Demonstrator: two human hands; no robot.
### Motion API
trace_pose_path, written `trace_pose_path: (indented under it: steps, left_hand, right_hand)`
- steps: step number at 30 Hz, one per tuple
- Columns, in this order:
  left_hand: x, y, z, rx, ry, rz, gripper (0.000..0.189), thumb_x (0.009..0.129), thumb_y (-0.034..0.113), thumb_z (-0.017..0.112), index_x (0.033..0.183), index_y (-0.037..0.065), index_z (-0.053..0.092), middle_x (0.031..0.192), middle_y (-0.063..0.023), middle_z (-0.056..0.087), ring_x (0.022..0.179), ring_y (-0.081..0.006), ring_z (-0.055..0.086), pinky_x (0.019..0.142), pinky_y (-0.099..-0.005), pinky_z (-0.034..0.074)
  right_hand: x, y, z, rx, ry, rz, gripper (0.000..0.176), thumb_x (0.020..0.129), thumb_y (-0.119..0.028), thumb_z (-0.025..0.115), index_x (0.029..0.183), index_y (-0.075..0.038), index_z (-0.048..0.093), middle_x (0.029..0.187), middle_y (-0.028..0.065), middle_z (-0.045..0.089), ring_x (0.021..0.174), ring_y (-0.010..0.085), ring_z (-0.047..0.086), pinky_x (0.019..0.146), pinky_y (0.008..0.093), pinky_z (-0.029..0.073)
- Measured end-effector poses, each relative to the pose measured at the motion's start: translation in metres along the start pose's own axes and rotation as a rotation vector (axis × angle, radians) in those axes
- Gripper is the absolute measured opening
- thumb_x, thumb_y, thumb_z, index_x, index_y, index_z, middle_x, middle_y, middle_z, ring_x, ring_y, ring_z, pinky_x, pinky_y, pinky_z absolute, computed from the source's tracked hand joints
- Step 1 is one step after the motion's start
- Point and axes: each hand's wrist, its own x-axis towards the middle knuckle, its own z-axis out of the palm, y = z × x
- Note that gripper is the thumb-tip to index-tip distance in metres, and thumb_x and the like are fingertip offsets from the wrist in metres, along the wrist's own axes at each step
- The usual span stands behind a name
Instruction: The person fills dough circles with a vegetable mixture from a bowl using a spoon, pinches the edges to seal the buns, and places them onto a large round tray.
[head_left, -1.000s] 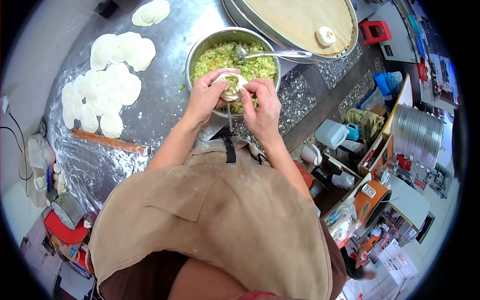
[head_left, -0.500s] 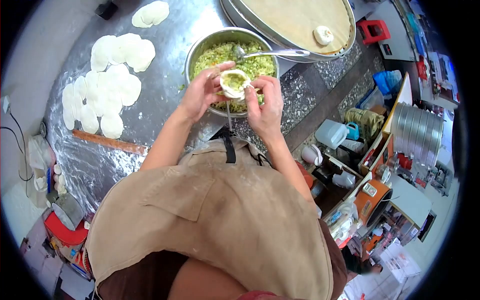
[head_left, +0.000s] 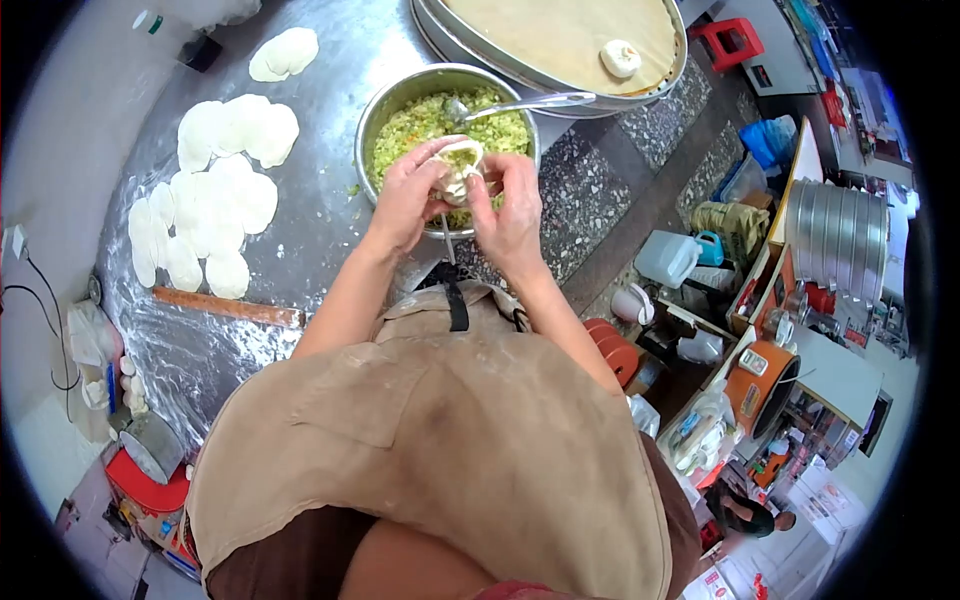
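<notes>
A partly gathered dough wrapper point(head_left: 461, 165) with green filling showing in its open top is held between both hands over a steel bowl point(head_left: 366, 150). My left hand point(head_left: 408, 195) cups it from the left. My right hand point(head_left: 510, 212) pinches its right edge with thumb and fingers. Chopped green filling point(head_left: 400, 135) fills the bowl, and a metal spoon point(head_left: 530, 103) rests across it. Flat dough rounds point(head_left: 215, 205) overlap on the floured table at the left, beside a wooden rolling pin point(head_left: 228, 306).
A large round steamer tray point(head_left: 560, 30) with one finished bun point(head_left: 620, 59) stands beyond the bowl. At the right are a red stool point(head_left: 733, 42), a plastic jug point(head_left: 665, 258) and stacked metal rings point(head_left: 835, 240). Another person point(head_left: 745, 512) is far off at the lower right.
The view has shifted slightly. The hands have drawn closer around the wrapper, whose opening looks narrower and more folded.
</notes>
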Motion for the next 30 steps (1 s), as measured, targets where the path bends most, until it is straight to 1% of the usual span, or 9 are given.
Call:
trace_pose_path:
  steps: [5,10,13,16,22,24,25,27,30]
  left_hand:
    - [0.002,-0.005,-0.003,0.080,0.094,0.051,0.029,0.090,0.009,0.049,0.116,0.002,0.058,0.098,-0.0072,0.062,0.079,-0.0110,0.062,0.063,-0.0234,0.054]
    - [-0.005,0.000,0.001,0.038,0.140,0.031,0.028,0.087,0.008,0.053,0.113,0.000,0.060,0.091,-0.0061,0.064,0.072,-0.0092,0.061,0.060,-0.0216,0.053]
    - [-0.001,0.001,-0.008,0.141,0.099,-0.042,0.029,0.091,0.010,0.048,0.116,0.002,0.058,0.096,-0.0073,0.063,0.078,-0.0105,0.063,0.065,-0.0236,0.055]
    - [-0.004,0.000,-0.011,0.186,0.074,-0.044,0.030,0.091,0.015,0.048,0.117,0.002,0.058,0.096,-0.0069,0.063,0.080,-0.0111,0.063,0.065,-0.0244,0.055]
    - [0.002,0.010,-0.017,0.039,0.061,-0.093,0.032,0.091,0.023,0.048,0.110,0.001,0.062,0.085,-0.0038,0.065,0.071,-0.0092,0.061,0.056,-0.0207,0.048]
    - [0.020,0.011,-0.033,0.453,0.229,0.010,0.026,0.089,0.021,0.051,0.106,0.007,0.065,0.086,-0.0059,0.065,0.067,-0.0160,0.062,0.056,-0.0280,0.050]
    - [0.028,0.017,-0.039,1.187,0.220,0.108,0.021,0.086,0.014,0.054,0.103,0.012,0.067,0.094,-0.0101,0.064,0.073,-0.0234,0.063,0.065,-0.0346,0.053]
    - [0.028,0.015,-0.038,1.038,0.238,0.115,0.022,0.087,0.014,0.053,0.105,0.011,0.066,0.098,-0.0104,0.063,0.077,-0.0232,0.062,0.067,-0.0346,0.053]
    - [0.024,0.007,-0.022,0.590,0.253,0.110,0.026,0.090,0.013,0.049,0.113,0.008,0.060,0.108,-0.0111,0.059,0.089,-0.0226,0.061,0.073,-0.0345,0.053]
  right_hand:
    - [0.002,0.008,0.000,-0.159,-0.050,-0.278,0.015,0.079,-0.001,0.061,0.092,0.001,0.057,0.085,0.0149,0.055,0.076,0.0322,0.055,0.068,0.0378,0.047]
    - [0.000,0.011,-0.001,-0.146,-0.035,-0.226,0.015,0.078,-0.001,0.063,0.092,0.000,0.057,0.085,0.0152,0.055,0.075,0.0315,0.056,0.067,0.0384,0.047]
    - [0.003,0.011,0.002,-0.204,-0.093,-0.263,0.014,0.078,-0.002,0.063,0.091,0.000,0.058,0.085,0.0150,0.055,0.075,0.0313,0.056,0.066,0.0387,0.047]
    - [0.002,0.008,0.001,-0.087,-0.083,-0.128,0.012,0.077,-0.002,0.063,0.088,-0.001,0.058,0.085,0.0143,0.055,0.075,0.0319,0.056,0.067,0.0387,0.047]
    - [0.007,0.009,-0.005,-0.066,-0.083,-0.145,0.009,0.078,-0.002,0.062,0.087,0.000,0.059,0.085,0.0143,0.056,0.074,0.0283,0.057,0.065,0.0360,0.047]
    - [0.005,0.005,-0.009,-0.003,-0.084,-0.051,0.007,0.081,-0.002,0.061,0.087,0.001,0.059,0.088,0.0128,0.056,0.075,0.0233,0.058,0.065,0.0316,0.048]
    - [0.004,0.004,-0.009,0.086,-0.026,0.024,0.007,0.082,-0.003,0.061,0.087,0.001,0.059,0.090,0.0120,0.056,0.076,0.0203,0.058,0.065,0.0292,0.048]
    - [0.004,0.009,-0.007,0.209,0.026,0.125,0.008,0.086,-0.005,0.060,0.088,0.002,0.058,0.094,0.0088,0.054,0.076,0.0125,0.055,0.067,0.0237,0.047]
    - [0.000,0.013,-0.006,0.373,0.076,0.277,0.008,0.086,-0.004,0.059,0.090,0.003,0.057,0.094,0.0074,0.054,0.077,0.0111,0.054,0.067,0.0231,0.047]
